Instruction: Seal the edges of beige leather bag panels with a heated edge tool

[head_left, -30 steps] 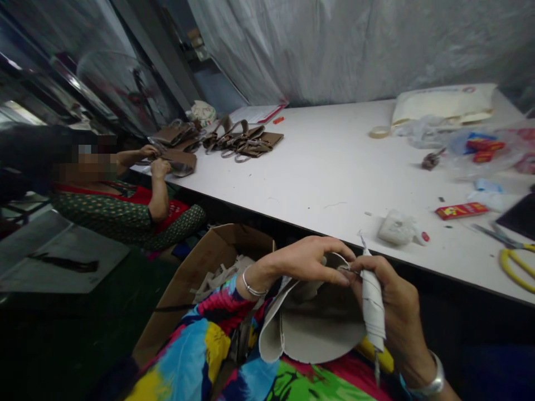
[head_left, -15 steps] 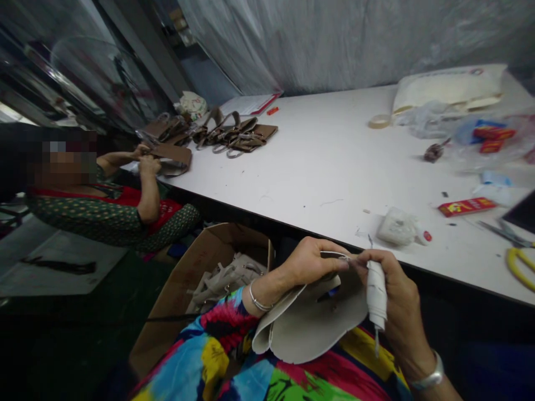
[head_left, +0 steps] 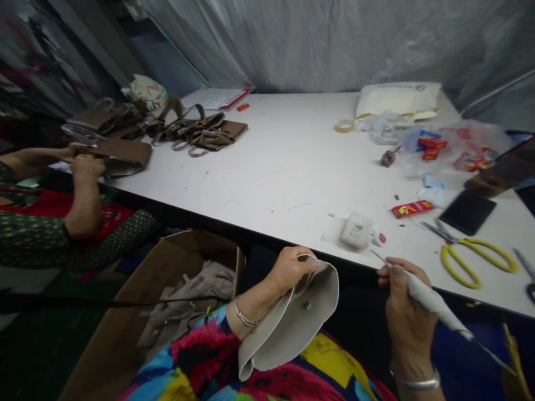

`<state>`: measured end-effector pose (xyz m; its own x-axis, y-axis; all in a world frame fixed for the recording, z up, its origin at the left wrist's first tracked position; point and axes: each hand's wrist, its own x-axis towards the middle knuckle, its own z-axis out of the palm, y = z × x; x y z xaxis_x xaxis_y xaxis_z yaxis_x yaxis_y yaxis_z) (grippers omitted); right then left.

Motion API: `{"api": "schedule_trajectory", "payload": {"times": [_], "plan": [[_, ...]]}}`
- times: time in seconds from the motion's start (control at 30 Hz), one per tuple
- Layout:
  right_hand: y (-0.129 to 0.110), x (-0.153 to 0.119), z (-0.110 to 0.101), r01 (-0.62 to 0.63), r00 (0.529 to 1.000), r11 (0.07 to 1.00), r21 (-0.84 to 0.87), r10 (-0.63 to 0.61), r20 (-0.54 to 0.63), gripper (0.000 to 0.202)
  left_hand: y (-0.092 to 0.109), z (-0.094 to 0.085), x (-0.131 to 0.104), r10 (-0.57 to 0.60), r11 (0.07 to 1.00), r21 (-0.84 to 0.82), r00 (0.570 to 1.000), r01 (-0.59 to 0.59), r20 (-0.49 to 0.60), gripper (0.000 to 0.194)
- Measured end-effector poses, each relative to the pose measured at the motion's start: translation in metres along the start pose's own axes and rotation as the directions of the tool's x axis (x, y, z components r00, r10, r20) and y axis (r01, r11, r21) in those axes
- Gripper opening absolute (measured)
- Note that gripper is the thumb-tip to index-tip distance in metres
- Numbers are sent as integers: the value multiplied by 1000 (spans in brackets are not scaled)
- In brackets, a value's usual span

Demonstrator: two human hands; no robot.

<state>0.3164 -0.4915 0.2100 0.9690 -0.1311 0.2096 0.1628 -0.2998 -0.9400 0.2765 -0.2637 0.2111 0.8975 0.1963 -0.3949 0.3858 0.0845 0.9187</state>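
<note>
My left hand (head_left: 292, 268) is closed on the upper edge of a light grey handbag (head_left: 288, 328), which rests tilted over my lap with its mouth open toward me. A small metal fitting (head_left: 307, 305) shows inside it. My right hand (head_left: 407, 303), apart from the bag, grips a white-wrapped awl-like tool (head_left: 434, 303). One thin tip of the tool points up-left toward the table edge, and another thin end sticks out at lower right. On the table near that hand lies a white lump in clear plastic (head_left: 356, 231).
Yellow-handled scissors (head_left: 460, 250), a black phone (head_left: 468, 213) and a red box (head_left: 413, 209) lie at right on the white table (head_left: 267, 167). A cardboard box (head_left: 167, 248) of grey bags (head_left: 204, 284) stands left of me. A co-worker's hands (head_left: 86, 161) hold a brown bag (head_left: 125, 155).
My right hand has moved away from the bag to the right with the tool, which has turned from upright to slanting. My left hand still holds the bag. The view has swung right.
</note>
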Motion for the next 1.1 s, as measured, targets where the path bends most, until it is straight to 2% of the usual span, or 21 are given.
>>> {"api": "schedule_trajectory", "payload": {"times": [0.17,0.3,0.53,0.73,0.93,1.03,1.1], "plan": [[13,25,5,115,991,991,-72,-119,-55,41,-3,9,9,3,993,114,1000,-2,-4,23],[24,38,14,190,975,971,-148,-205,-91,43,-3,10,13,-57,996,71,998,57,2,26],[32,48,25,221,973,969,-108,-227,-41,43,-6,6,19,-88,992,91,996,85,24,29],[38,50,27,257,966,957,-135,-260,-4,41,0,8,18,-81,975,212,996,69,48,17],[38,50,27,193,981,977,-85,-194,5,40,2,6,17,-101,975,205,991,83,82,14],[27,43,25,132,988,990,-47,-135,-75,35,2,5,16,-101,977,199,986,74,132,12],[19,35,23,53,994,998,17,-52,-92,31,3,5,14,-97,973,223,981,58,169,12]]}}
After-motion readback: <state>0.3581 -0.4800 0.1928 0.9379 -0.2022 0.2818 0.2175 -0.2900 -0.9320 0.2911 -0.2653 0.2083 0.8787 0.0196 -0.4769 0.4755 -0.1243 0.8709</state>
